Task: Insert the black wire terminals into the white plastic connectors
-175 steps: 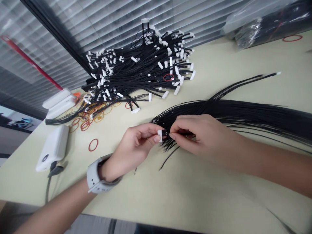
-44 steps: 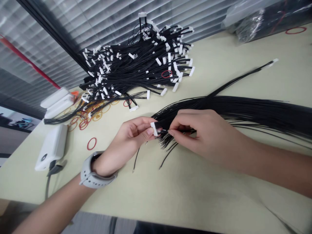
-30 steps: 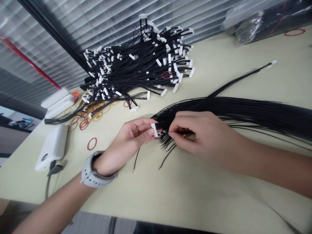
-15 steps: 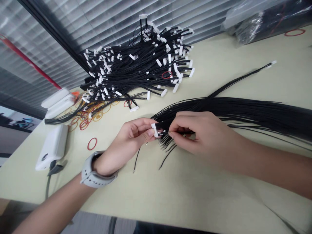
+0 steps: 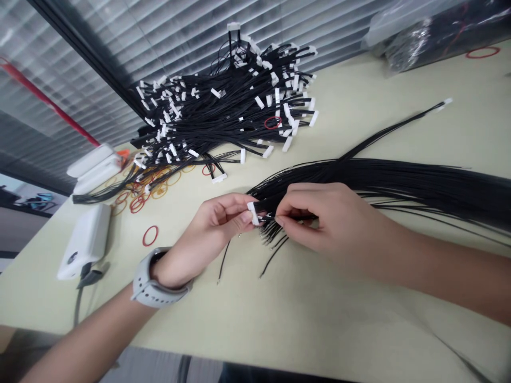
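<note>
Between the thumb and fingers of my left hand (image 5: 217,226) is a small white connector housing (image 5: 253,213), with black wires running out of its right side. My right hand (image 5: 325,218) pinches a thin black wire (image 5: 270,218) close to the housing, its metal tip pointing at the connector. Whether that tip sits inside a slot is too small to tell. Under both hands lies a thick bundle of loose black wires (image 5: 419,183), their bare metal terminals gathered just below the connector. A few single wire ends stick out toward the front.
A heap of black cables with white connectors (image 5: 215,111) lies at the back by the blinds. Red and yellow rubber bands (image 5: 154,186) are scattered left of it. A white power bank (image 5: 85,242) with a plugged cable stands at left. Plastic-wrapped wires (image 5: 443,40) lie back right.
</note>
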`<state>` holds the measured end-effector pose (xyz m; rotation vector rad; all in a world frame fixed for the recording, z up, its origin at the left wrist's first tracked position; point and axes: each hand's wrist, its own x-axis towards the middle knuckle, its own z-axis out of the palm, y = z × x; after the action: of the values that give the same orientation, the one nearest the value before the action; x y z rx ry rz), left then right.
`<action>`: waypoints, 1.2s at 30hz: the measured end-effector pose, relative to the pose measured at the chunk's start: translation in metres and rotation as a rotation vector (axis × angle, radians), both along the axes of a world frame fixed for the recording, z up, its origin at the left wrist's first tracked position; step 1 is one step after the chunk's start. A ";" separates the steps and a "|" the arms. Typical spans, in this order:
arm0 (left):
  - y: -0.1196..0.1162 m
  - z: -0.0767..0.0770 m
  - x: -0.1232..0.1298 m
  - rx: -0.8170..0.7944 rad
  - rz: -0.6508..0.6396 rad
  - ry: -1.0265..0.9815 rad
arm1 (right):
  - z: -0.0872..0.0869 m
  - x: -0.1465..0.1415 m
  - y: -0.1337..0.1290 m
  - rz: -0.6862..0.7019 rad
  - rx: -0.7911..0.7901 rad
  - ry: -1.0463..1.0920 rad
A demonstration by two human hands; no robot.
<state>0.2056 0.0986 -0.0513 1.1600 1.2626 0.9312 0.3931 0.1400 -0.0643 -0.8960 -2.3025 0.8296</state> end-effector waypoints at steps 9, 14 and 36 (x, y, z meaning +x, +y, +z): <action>-0.001 0.000 0.001 0.024 -0.044 0.049 | 0.000 0.000 0.000 0.004 0.012 -0.005; -0.002 0.001 0.002 0.050 -0.019 0.112 | -0.002 0.000 0.001 0.016 0.044 0.016; -0.002 -0.003 0.004 0.086 -0.072 0.123 | -0.006 -0.001 -0.001 0.037 0.022 0.002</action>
<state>0.2095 0.0964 -0.0543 1.3387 1.2803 0.8788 0.3918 0.1391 -0.0700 -0.8452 -2.3286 0.8189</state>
